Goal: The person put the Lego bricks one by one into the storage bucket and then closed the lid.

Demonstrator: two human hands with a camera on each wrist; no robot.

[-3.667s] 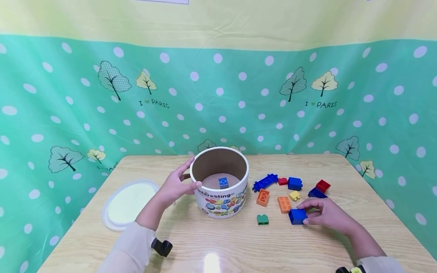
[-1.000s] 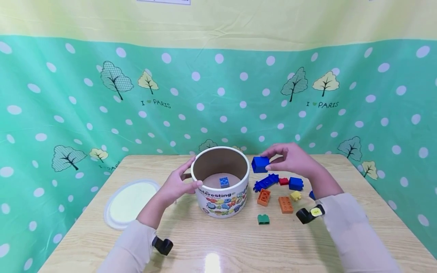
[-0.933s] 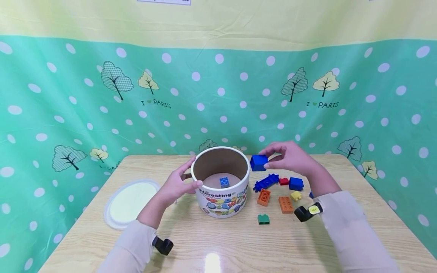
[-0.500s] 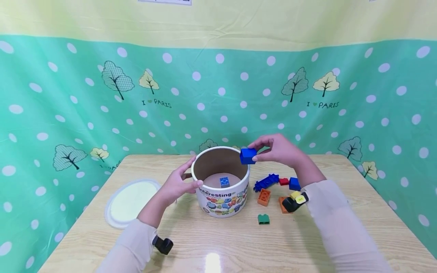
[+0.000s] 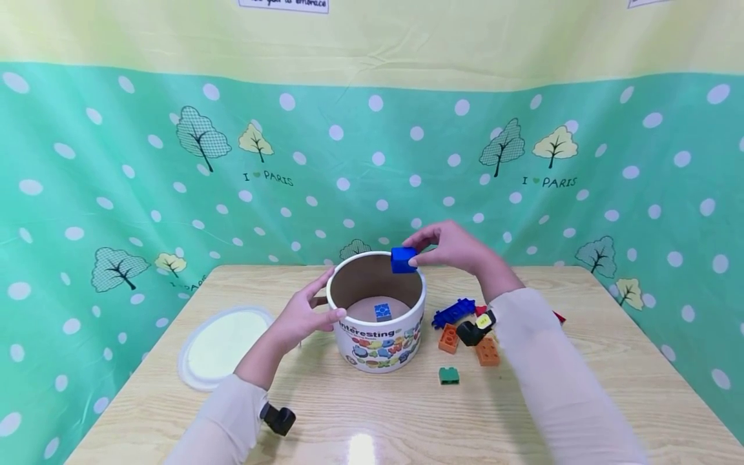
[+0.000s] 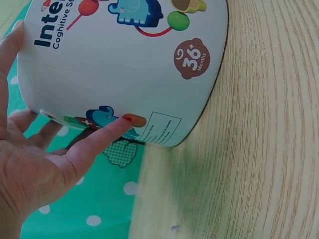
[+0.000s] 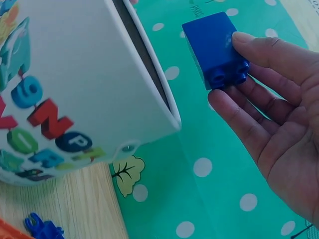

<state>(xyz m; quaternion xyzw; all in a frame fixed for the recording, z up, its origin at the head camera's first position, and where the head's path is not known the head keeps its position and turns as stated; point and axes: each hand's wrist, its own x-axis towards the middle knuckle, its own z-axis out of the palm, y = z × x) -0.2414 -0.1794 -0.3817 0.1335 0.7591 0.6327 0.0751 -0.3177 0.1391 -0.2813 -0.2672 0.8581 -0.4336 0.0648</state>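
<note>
A round white bucket [image 5: 378, 345] with printed toy pictures stands on the table, a small blue block [image 5: 382, 312] on its floor. My left hand [image 5: 302, 316] holds the bucket's left side, thumb by the front of the rim and fingers spread round the wall. In the left wrist view, one finger [image 6: 99, 144] of it lies along the printed side. Over the right part of the bucket's rim, my right hand [image 5: 450, 248] pinches a blue toy brick [image 5: 402, 260] between thumb and fingers. Studs show on that brick [image 7: 214, 47] in the right wrist view.
Right of the bucket lie a long blue piece [image 5: 453, 313], two orange bricks [image 5: 448, 338], a green brick [image 5: 449, 376] and partly hidden red pieces, some under my right forearm. A round white lid [image 5: 223, 345] lies at left. A polka-dot curtain [image 5: 378, 181] hangs behind the table.
My right hand took the blue brick from the table at right, lifted it and carried it left to above the bucket's rim. The left hand has kept its hold on the bucket.
</note>
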